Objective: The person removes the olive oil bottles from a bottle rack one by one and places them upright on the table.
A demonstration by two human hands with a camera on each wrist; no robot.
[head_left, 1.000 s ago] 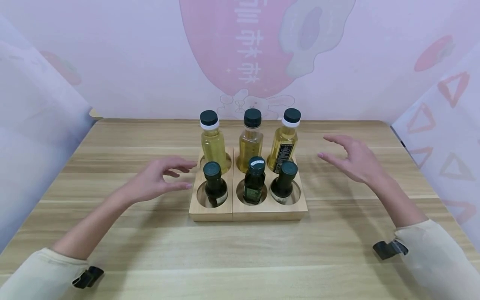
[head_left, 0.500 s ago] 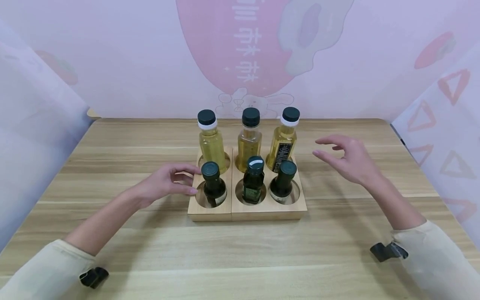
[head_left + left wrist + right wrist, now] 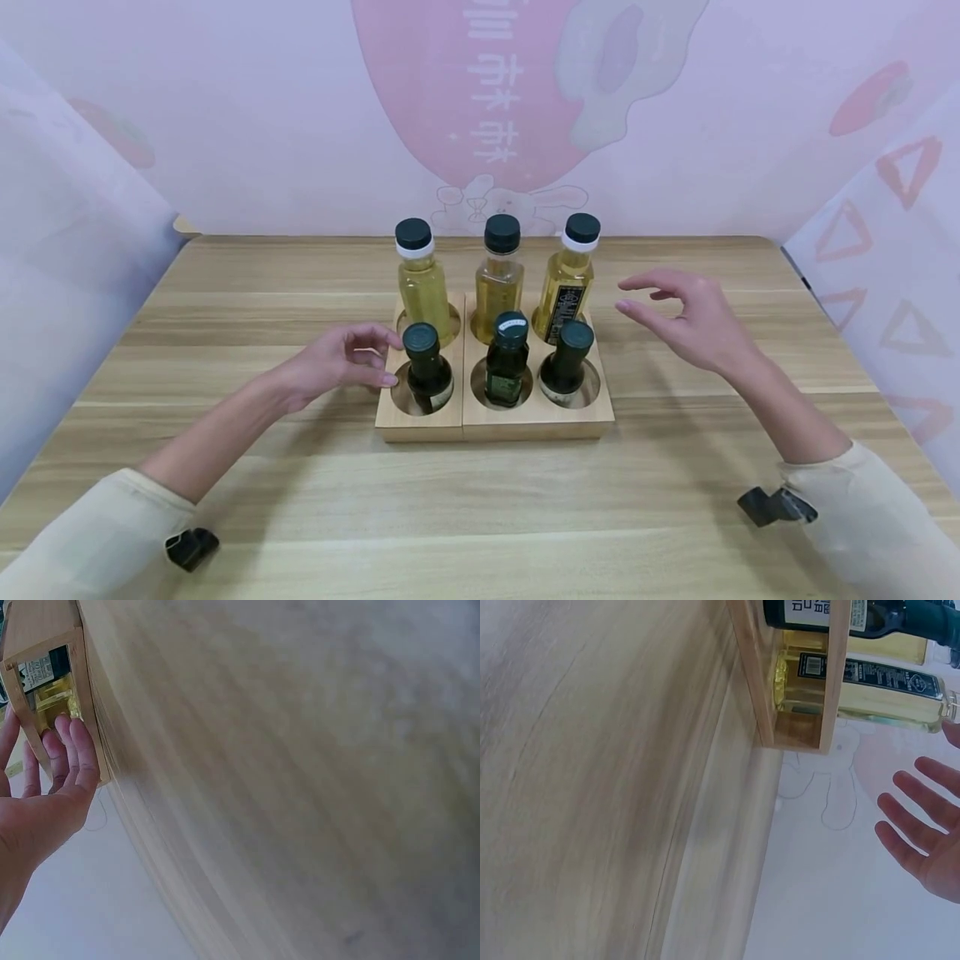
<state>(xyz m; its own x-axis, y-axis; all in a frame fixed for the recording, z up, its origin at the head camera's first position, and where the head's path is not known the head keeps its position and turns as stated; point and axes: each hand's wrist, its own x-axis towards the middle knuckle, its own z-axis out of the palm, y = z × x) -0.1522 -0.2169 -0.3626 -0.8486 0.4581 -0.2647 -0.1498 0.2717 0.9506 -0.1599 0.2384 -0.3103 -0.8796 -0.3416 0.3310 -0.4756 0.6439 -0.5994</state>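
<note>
A wooden bottle rack (image 3: 420, 423) with round holes stands mid-table, its narrow left section against a wider right section (image 3: 540, 429). The left section holds a tall bottle of yellow liquid (image 3: 422, 292) behind a short dark bottle (image 3: 427, 367). My left hand (image 3: 330, 367) grips the rack's left edge; in the left wrist view, fingers (image 3: 82, 754) curl into the open side, with the thumb outside the top board. Right of the rack, my right hand (image 3: 686, 321) hovers apart, fingers relaxed and holding nothing. Nearest it is a yellow bottle (image 3: 567, 287) with a black label.
Two more bottles, a tall yellowish one (image 3: 498, 292) and a dark square one (image 3: 507, 367), stand in the right section, beside another dark bottle (image 3: 564, 371). Behind the wooden table (image 3: 495, 508) rises a printed pink and white backdrop (image 3: 262, 125).
My left hand has moved right to the rack's left edge and its fingers have curled onto it. My right hand has drifted left, closer to the rack. Rack and bottles stay put.
</note>
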